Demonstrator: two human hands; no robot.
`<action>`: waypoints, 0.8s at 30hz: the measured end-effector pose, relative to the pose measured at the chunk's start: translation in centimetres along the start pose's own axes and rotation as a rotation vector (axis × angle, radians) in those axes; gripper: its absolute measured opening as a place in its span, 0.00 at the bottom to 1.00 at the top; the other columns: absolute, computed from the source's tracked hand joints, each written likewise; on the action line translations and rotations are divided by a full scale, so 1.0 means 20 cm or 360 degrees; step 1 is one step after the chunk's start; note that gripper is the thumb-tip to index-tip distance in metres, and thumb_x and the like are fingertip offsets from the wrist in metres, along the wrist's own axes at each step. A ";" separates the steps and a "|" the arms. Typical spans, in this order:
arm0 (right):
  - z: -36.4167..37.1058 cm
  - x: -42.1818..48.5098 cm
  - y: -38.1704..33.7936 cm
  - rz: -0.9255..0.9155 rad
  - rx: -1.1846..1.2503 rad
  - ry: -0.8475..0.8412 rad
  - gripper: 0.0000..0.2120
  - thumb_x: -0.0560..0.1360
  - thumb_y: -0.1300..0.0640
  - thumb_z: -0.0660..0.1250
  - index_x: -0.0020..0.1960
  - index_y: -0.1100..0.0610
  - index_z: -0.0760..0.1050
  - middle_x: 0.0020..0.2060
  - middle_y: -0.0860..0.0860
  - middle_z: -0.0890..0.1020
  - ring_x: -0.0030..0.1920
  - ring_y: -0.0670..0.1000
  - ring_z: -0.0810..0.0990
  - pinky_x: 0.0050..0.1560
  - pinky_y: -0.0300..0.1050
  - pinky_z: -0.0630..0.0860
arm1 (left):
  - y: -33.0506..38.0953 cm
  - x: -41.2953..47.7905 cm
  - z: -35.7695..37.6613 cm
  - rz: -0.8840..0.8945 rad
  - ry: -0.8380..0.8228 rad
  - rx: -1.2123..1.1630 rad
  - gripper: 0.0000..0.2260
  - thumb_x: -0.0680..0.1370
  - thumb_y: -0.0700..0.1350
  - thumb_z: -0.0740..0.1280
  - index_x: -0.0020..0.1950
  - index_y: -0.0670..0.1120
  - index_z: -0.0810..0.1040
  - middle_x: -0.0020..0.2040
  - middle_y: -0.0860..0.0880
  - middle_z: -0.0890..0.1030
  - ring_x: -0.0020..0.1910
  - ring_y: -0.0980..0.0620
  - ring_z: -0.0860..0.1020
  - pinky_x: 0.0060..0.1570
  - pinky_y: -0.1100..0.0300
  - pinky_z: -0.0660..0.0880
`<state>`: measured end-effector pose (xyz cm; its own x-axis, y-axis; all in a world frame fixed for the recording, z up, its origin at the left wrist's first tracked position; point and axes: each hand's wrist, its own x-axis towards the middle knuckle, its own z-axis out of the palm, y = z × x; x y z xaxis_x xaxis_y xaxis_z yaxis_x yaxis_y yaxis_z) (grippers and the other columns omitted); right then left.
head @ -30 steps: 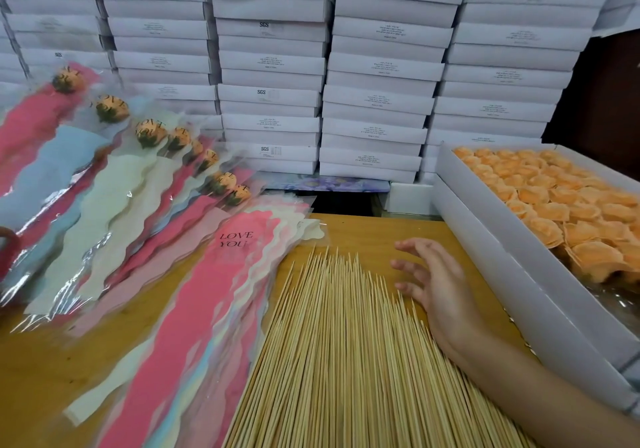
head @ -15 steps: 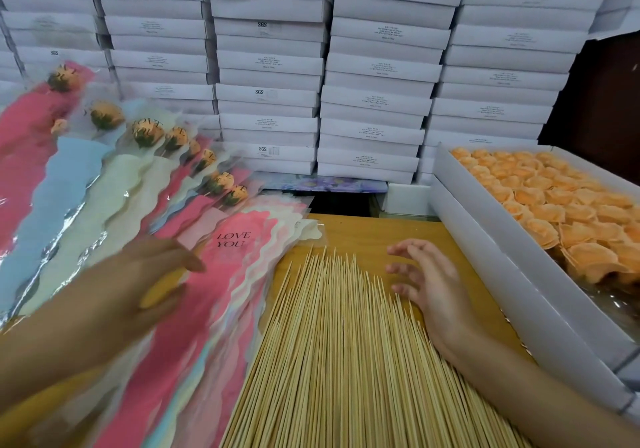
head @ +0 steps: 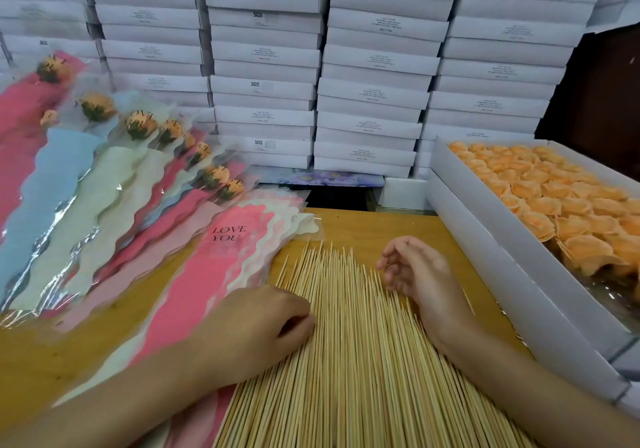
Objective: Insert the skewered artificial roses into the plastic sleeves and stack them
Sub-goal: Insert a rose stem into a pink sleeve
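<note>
A wide pile of bamboo skewers [head: 346, 361] lies on the wooden table [head: 363, 227] in front of me. My left hand [head: 263, 323] rests at the pile's left edge with its fingers curled down onto the skewers; what they hold is hidden. On the right side of the pile lies my right hand [head: 420, 274], fingers loosely curled, with nothing visibly in it. Left of the skewers is a stack of empty sleeves [head: 225, 264], the top one pink and printed LOVE YOU. Further left, several filled sleeves with orange roses [head: 140, 124] fan out.
A long white box [head: 485, 257] full of loose orange rose heads [head: 554, 198] runs along the right side of the table. Tall stacks of white cartons [head: 374, 94] form a wall behind the table.
My left hand has come in from the left, crossed the empty sleeves and landed on the left edge of the skewers. My right hand has curled its fingers slightly and stayed in place.
</note>
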<state>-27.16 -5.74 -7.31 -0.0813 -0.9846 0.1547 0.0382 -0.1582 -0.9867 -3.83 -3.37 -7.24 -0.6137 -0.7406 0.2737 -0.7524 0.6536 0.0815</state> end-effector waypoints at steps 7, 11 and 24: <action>0.06 -0.11 -0.10 -0.0304 -0.0416 -0.0287 0.12 0.81 0.61 0.58 0.42 0.57 0.76 0.34 0.49 0.83 0.33 0.45 0.76 0.37 0.36 0.75 | 0.00 -0.03 0.05 0.0022 0.0071 0.0000 0.15 0.82 0.53 0.55 0.37 0.50 0.68 0.34 0.53 0.72 0.33 0.54 0.70 0.30 0.66 0.59; 0.12 -0.16 -0.29 -0.0258 -0.0715 -0.0665 0.10 0.80 0.59 0.60 0.43 0.55 0.76 0.37 0.49 0.84 0.33 0.45 0.78 0.39 0.39 0.76 | 0.02 -0.02 0.04 0.0012 0.0057 0.0001 0.14 0.81 0.52 0.56 0.36 0.52 0.65 0.32 0.55 0.68 0.30 0.55 0.67 0.29 0.66 0.58; -0.54 0.00 -0.74 -0.0467 -0.2234 -0.0419 0.08 0.67 0.42 0.67 0.44 0.31 0.74 0.43 0.28 0.79 0.40 0.32 0.79 0.35 0.39 0.74 | 0.02 -0.02 0.04 0.0011 0.0066 0.0017 0.14 0.81 0.51 0.56 0.36 0.53 0.64 0.32 0.55 0.67 0.30 0.56 0.66 0.28 0.69 0.56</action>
<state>-38.41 -2.64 6.80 0.2721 -0.9396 0.2078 -0.9440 -0.3025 -0.1316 -4.05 -2.84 -8.08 -0.6087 -0.7287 0.3139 -0.7507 0.6569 0.0693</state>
